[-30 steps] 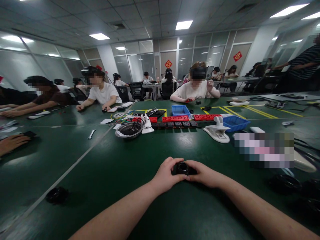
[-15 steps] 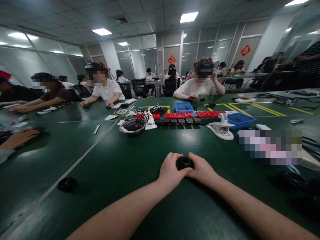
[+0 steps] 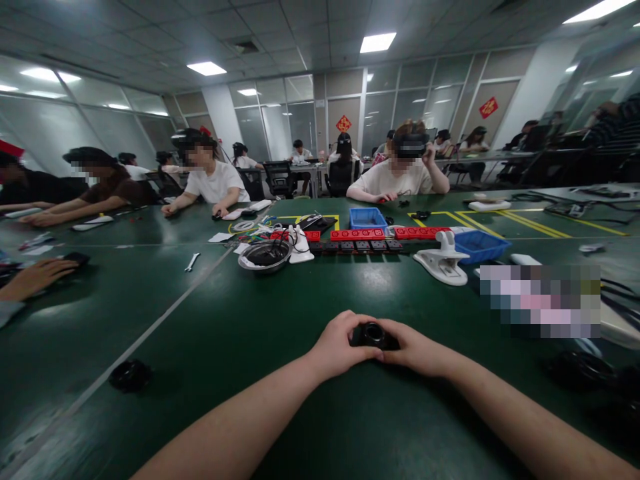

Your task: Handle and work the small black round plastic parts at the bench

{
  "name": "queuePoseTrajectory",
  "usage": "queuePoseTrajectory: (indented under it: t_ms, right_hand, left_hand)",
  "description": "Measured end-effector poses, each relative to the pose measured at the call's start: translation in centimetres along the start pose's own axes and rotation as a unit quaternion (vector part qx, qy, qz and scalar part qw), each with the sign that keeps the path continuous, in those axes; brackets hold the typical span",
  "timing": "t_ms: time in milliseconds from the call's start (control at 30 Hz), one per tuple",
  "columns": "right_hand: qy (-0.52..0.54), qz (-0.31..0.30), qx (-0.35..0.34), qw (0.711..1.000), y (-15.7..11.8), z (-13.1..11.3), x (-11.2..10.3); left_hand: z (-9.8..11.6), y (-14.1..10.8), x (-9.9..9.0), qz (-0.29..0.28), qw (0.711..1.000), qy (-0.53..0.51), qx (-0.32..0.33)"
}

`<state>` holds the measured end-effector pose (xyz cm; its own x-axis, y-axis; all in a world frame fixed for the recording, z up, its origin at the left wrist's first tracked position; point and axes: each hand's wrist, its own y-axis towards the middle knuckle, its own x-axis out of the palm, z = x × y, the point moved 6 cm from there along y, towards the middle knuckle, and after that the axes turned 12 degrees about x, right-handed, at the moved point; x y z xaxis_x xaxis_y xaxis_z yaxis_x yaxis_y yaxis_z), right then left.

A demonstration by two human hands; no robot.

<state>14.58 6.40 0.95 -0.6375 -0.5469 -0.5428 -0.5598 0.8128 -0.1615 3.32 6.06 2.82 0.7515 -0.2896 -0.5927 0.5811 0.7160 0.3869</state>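
Observation:
A round black part with a hole in its top [image 3: 373, 334] is between my two hands, at or just above the green table [image 3: 240, 407]. My left hand [image 3: 340, 341] curves around its left side, thumb along the near face. From the right, my right hand [image 3: 414, 348] closes on it, and the two thumbs meet in front. My palms hide its sides and underside. Another black part [image 3: 131, 375], glossy and of similar size, lies to the left, apart from my hands.
Ahead are a metal bowl [image 3: 265, 256] with dark cables, red power strips [image 3: 357, 235], a white clamp base [image 3: 443, 261] and a blue tray [image 3: 483, 247]. Several black parts [image 3: 583, 370] sit at the right. A wrench [image 3: 192, 262] and a co-worker's hand [image 3: 47, 277] are at the left.
My hands and the black part are slightly lower in view. My right hand has flattened and spread a little around it, and the part seems slightly turned.

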Motion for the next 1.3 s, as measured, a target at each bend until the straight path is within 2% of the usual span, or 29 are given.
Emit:
queuePoseTrajectory:
  t_ms: [233,400,667,800,900,967,1033,1133,1200,1300]
  right_hand:
    - [-0.026,-0.049,0.022,0.998,0.0,0.3,-0.3]
    - [-0.015,-0.046,0.026,0.999,0.1,0.3,-0.2]
    - [-0.019,-0.017,0.041,0.999,0.2,0.4,-0.2]
    - [-0.046,0.021,0.049,0.998,0.4,0.8,-0.3]
    - [-0.104,0.077,0.070,0.989,0.5,0.9,-0.1]
    - [-0.160,0.143,0.099,0.972,0.4,0.6,0.0]
    - [-0.221,0.213,0.139,0.942,0.1,0.2,0.1]
    - [-0.290,0.257,0.167,0.907,-0.4,-0.5,0.5]
    - [-0.288,0.246,0.138,0.915,-0.5,-0.9,0.6]
    - [-0.209,0.180,0.053,0.960,-0.4,-1.0,0.3]
  left_hand:
    - [-0.1,0.1,0.2,-0.012,1.000,-0.022,0.013]
    - [0.2,0.1,0.2,-0.004,0.999,-0.037,0.029]
    - [-0.2,-0.1,0.2,-0.008,1.000,-0.016,-0.016]
    - [-0.1,0.0,0.1,-0.009,0.999,-0.015,-0.029]
    - [-0.3,-0.1,0.2,0.011,0.999,-0.007,-0.041]
    - [-0.6,-0.3,0.3,0.045,0.997,0.003,-0.059]
    - [-0.8,-0.5,0.3,0.086,0.993,0.021,-0.075]
    - [-0.8,-0.7,0.4,0.118,0.989,0.044,-0.073]
    - [-0.7,-0.6,0.3,0.113,0.991,0.043,-0.061]
    - [-0.8,-0.3,0.1,0.071,0.996,0.018,-0.040]
